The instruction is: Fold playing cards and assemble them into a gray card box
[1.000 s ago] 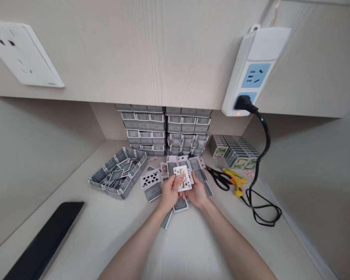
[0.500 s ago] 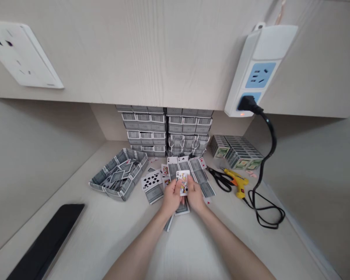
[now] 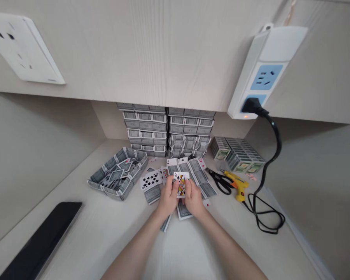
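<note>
Both my hands hold one playing card [image 3: 181, 182], a queen of spades, face up above the desk. My left hand [image 3: 168, 198] pinches its left edge and my right hand [image 3: 193, 199] pinches its right edge. Under and around the hands lie loose cards [image 3: 151, 181], some face up, some showing grey patterned backs. A shallow tray made of folded cards [image 3: 118, 173] sits to the left with more folded cards inside it.
Two stacks of card-made trays [image 3: 167, 130] stand at the back. Boxed decks [image 3: 237, 153] lie at right, with black scissors [image 3: 220, 181], a yellow glue gun [image 3: 237, 184] and its black cord [image 3: 265, 217]. A dark phone [image 3: 43, 241] lies front left. A power strip [image 3: 262, 74] hangs above.
The two hands have drawn closer together on the card, which now shows narrower between them. The view has shifted slightly.
</note>
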`<state>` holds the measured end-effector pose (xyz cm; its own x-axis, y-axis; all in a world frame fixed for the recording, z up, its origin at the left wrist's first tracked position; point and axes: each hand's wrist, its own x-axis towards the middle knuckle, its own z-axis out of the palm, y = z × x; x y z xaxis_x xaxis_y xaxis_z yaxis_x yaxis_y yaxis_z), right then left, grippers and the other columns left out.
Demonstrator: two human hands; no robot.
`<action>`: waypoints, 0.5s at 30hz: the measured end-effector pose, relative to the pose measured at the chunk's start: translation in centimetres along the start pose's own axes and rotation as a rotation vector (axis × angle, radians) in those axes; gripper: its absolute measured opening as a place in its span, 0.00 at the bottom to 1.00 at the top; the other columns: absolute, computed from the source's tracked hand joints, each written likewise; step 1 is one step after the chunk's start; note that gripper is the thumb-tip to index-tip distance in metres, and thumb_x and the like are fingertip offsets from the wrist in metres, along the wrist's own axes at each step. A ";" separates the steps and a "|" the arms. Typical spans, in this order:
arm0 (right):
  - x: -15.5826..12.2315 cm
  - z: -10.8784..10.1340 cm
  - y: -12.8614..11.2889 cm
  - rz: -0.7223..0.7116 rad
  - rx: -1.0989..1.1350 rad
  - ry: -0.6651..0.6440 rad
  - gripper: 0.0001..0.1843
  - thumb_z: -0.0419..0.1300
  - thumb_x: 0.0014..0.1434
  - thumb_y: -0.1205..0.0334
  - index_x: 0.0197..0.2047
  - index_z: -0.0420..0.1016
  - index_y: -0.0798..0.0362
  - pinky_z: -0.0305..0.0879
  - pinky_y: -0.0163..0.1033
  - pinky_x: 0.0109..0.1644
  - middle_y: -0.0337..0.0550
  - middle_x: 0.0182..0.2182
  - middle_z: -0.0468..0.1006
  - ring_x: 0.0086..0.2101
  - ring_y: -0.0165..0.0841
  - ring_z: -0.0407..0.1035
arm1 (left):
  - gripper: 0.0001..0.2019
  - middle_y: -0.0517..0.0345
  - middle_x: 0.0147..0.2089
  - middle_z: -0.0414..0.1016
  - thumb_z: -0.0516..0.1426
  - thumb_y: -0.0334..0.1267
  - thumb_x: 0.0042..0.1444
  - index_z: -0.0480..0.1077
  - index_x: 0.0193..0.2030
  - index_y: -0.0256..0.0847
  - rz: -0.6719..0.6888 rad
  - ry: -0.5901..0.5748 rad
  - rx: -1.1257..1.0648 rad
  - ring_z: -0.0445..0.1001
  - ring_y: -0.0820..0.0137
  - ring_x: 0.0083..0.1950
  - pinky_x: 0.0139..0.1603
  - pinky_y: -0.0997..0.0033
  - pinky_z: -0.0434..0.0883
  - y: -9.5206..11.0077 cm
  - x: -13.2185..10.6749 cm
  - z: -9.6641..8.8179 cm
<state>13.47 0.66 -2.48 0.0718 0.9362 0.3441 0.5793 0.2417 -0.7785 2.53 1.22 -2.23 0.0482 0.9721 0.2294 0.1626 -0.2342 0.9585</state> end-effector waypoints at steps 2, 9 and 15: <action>-0.2 0.0 0.0 0.003 0.089 -0.008 0.17 0.38 0.61 0.54 0.31 0.61 0.52 0.55 0.34 0.24 0.38 0.18 0.66 0.19 0.30 0.62 | 0.14 0.62 0.24 0.68 0.48 0.48 0.55 0.63 0.38 0.40 -0.042 -0.005 -0.046 0.67 0.73 0.24 0.26 0.74 0.64 -0.1 0.1 0.0; 0.0 -0.3 -0.4 0.058 0.326 0.055 0.15 0.45 0.58 0.51 0.35 0.65 0.53 0.60 0.34 0.29 0.40 0.25 0.70 0.26 0.31 0.64 | 0.14 0.62 0.24 0.69 0.49 0.48 0.53 0.64 0.38 0.40 -0.064 -0.001 -0.072 0.67 0.73 0.25 0.25 0.75 0.64 -0.3 0.5 -0.1; 0.2 0.3 -0.6 0.173 0.674 -0.057 0.16 0.49 0.56 0.49 0.44 0.59 0.50 0.62 0.35 0.25 0.40 0.27 0.72 0.24 0.32 0.67 | 0.15 0.57 0.35 0.72 0.49 0.46 0.54 0.64 0.42 0.39 -0.035 0.027 -0.138 0.70 0.71 0.34 0.35 0.73 0.67 -0.7 0.8 -0.3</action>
<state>12.95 0.81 -2.11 0.0639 0.9831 0.1715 -0.0686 0.1758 -0.9820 2.18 2.12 -2.66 0.0178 0.9800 0.1981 0.0269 -0.1985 0.9797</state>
